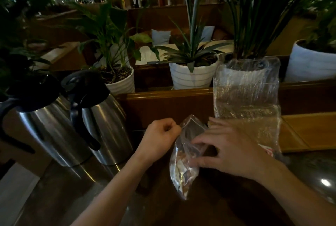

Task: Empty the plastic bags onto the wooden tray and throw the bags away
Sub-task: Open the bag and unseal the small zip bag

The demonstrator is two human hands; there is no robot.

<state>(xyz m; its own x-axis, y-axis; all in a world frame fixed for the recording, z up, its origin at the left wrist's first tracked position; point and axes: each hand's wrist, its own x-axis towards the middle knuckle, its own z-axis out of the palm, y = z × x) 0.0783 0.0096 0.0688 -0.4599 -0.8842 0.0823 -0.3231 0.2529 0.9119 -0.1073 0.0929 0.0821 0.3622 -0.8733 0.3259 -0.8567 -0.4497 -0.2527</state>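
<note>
A small clear plastic bag (183,164) with pale and brown pieces inside hangs between my hands over the dark counter. My left hand (160,136) pinches the bag's top edge in a closed fist. My right hand (229,151) grips the bag's side with thumb and fingers. Behind my right hand a taller clear plastic bag (247,98) stands upright, its contents hidden by my hand. The wooden tray (309,131) lies to the right, beyond that bag.
Two steel thermos jugs (101,116) with black handles stand at the left. A wooden ledge (163,96) runs behind, with several white plant pots (192,74) on it. A glossy dark counter (236,198) lies under my arms.
</note>
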